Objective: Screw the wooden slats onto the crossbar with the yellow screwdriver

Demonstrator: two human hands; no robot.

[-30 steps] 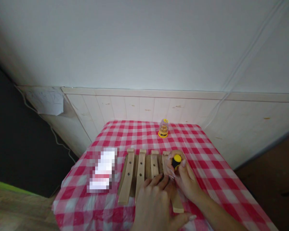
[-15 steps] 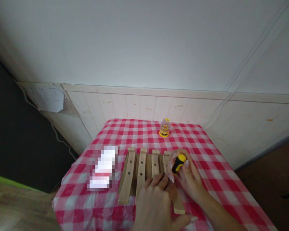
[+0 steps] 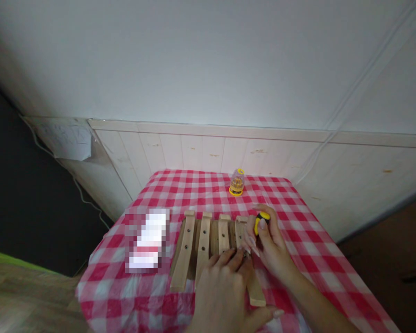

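A wooden piece lies on the table, made of several pale slats over a darker wooden backing; dark screws show in the slats. My left hand rests palm down across the right-hand slats, thumb spread out past the rightmost slat's near end. Its fingertips meet the right hand near that slat's middle. In my right hand, closed around it, is a short screwdriver with a yellow and black handle, tilted over the rightmost slat. Fingers hide the screwdriver's tip.
A clear-topped yellow bit case stands toward the back of the table. Left of the slats lies a blurred-out white item. A red-and-white checked tablecloth covers the table, which meets a panelled wall.
The screwdriver handle has turned and shifted slightly right and up within my right hand, whose fingers have changed their hold. My left hand stays almost in place on the slats.
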